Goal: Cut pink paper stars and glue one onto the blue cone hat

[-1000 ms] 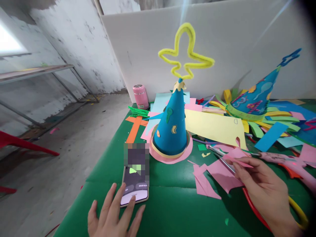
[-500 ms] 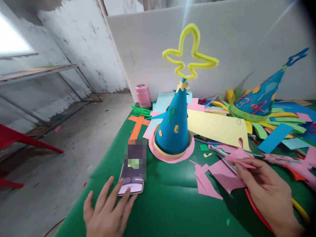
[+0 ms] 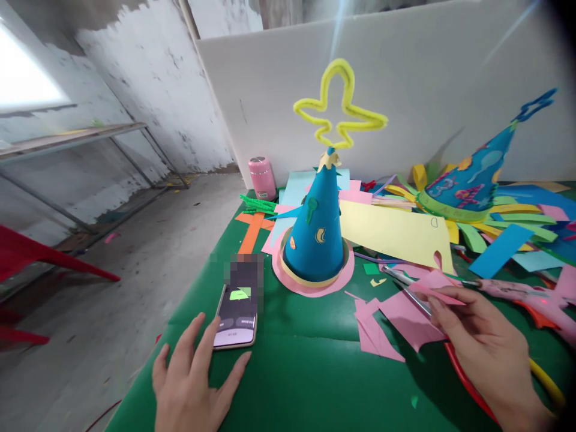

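My left hand (image 3: 193, 372) is open, fingers spread, at the near end of a phone (image 3: 236, 327) that lies on the green table. The index fingertip is at the phone's lower left edge; the thumb is apart from it. My right hand (image 3: 483, 348) pinches a small piece of pink paper (image 3: 445, 296). Silver blades (image 3: 411, 295), seemingly of scissors, stick out beside its fingertips; whether the hand holds them too I cannot tell. Between the hands stands a blue paper cone hat (image 3: 315, 240) on a pink ring brim (image 3: 310, 290), topped by a yellow pipe-cleaner shape (image 3: 339, 108).
Pink paper scraps (image 3: 378, 336) and a yellow sheet (image 3: 396, 231) lie right of the hat. A pink glue gun (image 3: 508, 291) rests at the right. Behind are a second blue hat (image 3: 472, 174) with fringe and a pink bottle (image 3: 262, 179). A red chair (image 3: 49, 258) stands at left.
My left fingers have drawn back from the phone's lower screen, and the thumb has spread out to the right. My right hand has barely moved. The view has shifted slightly.
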Motion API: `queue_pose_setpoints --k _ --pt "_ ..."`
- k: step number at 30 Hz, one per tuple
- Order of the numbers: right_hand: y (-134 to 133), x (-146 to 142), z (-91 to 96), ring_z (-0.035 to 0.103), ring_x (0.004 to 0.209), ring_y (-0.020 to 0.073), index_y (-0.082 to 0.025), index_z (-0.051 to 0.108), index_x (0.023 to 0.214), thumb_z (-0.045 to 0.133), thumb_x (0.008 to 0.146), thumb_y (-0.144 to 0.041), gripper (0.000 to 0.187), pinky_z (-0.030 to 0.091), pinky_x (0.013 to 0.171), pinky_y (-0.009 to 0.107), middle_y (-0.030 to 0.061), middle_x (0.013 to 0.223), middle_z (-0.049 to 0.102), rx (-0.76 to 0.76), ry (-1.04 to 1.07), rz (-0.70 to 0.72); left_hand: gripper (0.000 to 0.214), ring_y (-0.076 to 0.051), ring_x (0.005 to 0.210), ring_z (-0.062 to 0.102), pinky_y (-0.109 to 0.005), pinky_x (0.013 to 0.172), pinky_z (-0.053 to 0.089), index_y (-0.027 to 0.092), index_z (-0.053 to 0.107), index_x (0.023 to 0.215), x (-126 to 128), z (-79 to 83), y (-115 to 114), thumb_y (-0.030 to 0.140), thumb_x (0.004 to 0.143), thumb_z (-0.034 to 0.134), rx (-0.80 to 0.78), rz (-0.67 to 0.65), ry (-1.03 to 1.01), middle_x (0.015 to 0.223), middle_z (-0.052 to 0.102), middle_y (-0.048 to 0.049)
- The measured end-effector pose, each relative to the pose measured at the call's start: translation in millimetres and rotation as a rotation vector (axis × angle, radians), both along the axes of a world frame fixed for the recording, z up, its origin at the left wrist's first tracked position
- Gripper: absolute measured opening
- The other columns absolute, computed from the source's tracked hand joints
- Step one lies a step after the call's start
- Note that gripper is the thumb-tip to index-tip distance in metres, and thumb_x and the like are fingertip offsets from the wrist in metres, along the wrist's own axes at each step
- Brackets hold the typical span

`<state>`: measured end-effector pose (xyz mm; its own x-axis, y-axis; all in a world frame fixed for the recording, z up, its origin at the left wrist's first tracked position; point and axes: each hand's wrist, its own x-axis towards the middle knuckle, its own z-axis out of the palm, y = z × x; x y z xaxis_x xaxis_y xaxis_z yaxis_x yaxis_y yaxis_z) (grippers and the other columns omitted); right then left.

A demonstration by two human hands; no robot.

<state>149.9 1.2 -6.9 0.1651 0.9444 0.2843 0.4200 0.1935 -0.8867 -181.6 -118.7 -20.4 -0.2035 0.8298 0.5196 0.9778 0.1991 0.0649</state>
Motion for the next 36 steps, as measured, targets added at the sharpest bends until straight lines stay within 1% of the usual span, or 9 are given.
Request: queue_pose_setpoints --k 2,5,13,20,26,28,31,34,36 --pt "0.1 0.2 -0.2 0.059 0.064 0.0161 -0.024 0.060 0.088 0.061 0.074 -0.035 0.019 0.053 0.059 0.024 0.0013 0.078 0.064 0.014 -0.004 0.007 0.076 -0.037 0.116 0.039 -0.052 0.091 0.032 0.013 0.026 0.133 8.9 2.1 7.0 0.046 0.070 0.054 -0.040 0.071 -0.048 0.134 0.034 -0.0225" --pt "0.5 1.3 -1.0 0.058 0.062 0.0148 -0.024 0.059 0.088 0.061 0.074 -0.034 0.017 0.052 0.057 0.023 0.0010 0.077 0.063 0.024 -0.012 0.012 0.085 -0.039 0.117 0.038 -0.051 0.086 0.036 0.010 0.014 0.136 17.7 4.2 18.0 0.050 0.071 0.051 -0.104 0.121 -0.076 0.138 0.025 -0.0248" --pt "1.7 2.8 -1.8 0.058 0.060 0.0151 -0.022 0.060 0.090 0.060 0.075 -0.033 0.018 0.053 0.058 0.025 0.0023 0.077 0.062 0.025 -0.029 0.029 0.075 -0.037 0.114 0.043 -0.047 0.080 0.043 0.014 0.011 0.137 12.0 3.6 24.0 0.040 0.077 0.047 -0.130 0.074 -0.106 0.137 0.027 -0.0242" --pt "1.6 0.7 0.5 0.060 0.062 0.0154 -0.023 0.060 0.088 0.061 0.073 -0.034 0.018 0.053 0.056 0.023 0.0014 0.078 0.064 0.027 0.007 0.020 0.073 -0.036 0.117 0.041 -0.047 0.078 0.044 0.024 0.005 0.137 -11.8 1.9 20.2 0.034 0.078 0.047 -0.210 0.010 -0.161 0.138 0.025 -0.0208" --pt "-0.2 -1.2 2.1 0.061 0.067 0.0175 -0.021 0.060 0.087 0.060 0.074 -0.034 0.018 0.052 0.058 0.025 0.0037 0.080 0.065 0.012 0.048 0.038 0.075 -0.038 0.121 0.034 -0.054 0.089 0.035 0.018 0.011 0.136 -20.8 10.1 23.8 0.039 0.076 0.049 -0.164 -0.030 -0.109 0.136 0.031 -0.0205" --pt "-0.9 -3.5 4.0 0.060 0.069 0.0175 -0.021 0.060 0.087 0.059 0.075 -0.033 0.017 0.051 0.056 0.025 0.0051 0.084 0.065 0.001 0.076 0.060 0.072 -0.038 0.120 0.035 -0.055 0.092 0.033 0.019 0.019 0.134 -8.2 20.5 27.4 0.040 0.074 0.053 -0.060 -0.048 -0.120 0.137 0.031 -0.0185" --pt "-1.1 -9.1 7.9 0.055 0.061 0.0137 -0.020 0.060 0.087 0.057 0.077 -0.031 0.016 0.049 0.053 0.024 0.0046 0.079 0.064 -0.041 0.142 0.149 0.047 -0.031 0.108 0.048 -0.047 0.089 0.039 0.021 0.046 0.115 26.6 37.7 36.1 0.030 0.071 0.059 0.141 -0.219 -0.202 0.120 0.050 -0.0132" --pt "0.2 -15.1 10.2 0.049 0.055 0.0118 -0.019 0.062 0.088 0.056 0.078 -0.031 0.016 0.046 0.051 0.024 0.0013 0.067 0.059 -0.096 0.243 0.226 0.022 -0.022 0.091 0.058 -0.035 0.079 0.046 0.023 0.060 0.092 71.7 50.0 50.7 0.021 0.070 0.061 0.075 -0.528 -0.383 0.099 0.061 -0.0062" --pt "0.8 -18.2 10.8 0.049 0.057 0.0118 -0.020 0.064 0.087 0.057 0.077 -0.031 0.016 0.046 0.053 0.024 0.0009 0.068 0.059 -0.126 0.315 0.230 0.013 -0.018 0.081 0.060 -0.029 0.070 0.048 0.021 0.062 0.084 101.4 54.2 64.2 0.020 0.072 0.058 -0.087 -0.622 -0.653 0.088 0.064 -0.0048"
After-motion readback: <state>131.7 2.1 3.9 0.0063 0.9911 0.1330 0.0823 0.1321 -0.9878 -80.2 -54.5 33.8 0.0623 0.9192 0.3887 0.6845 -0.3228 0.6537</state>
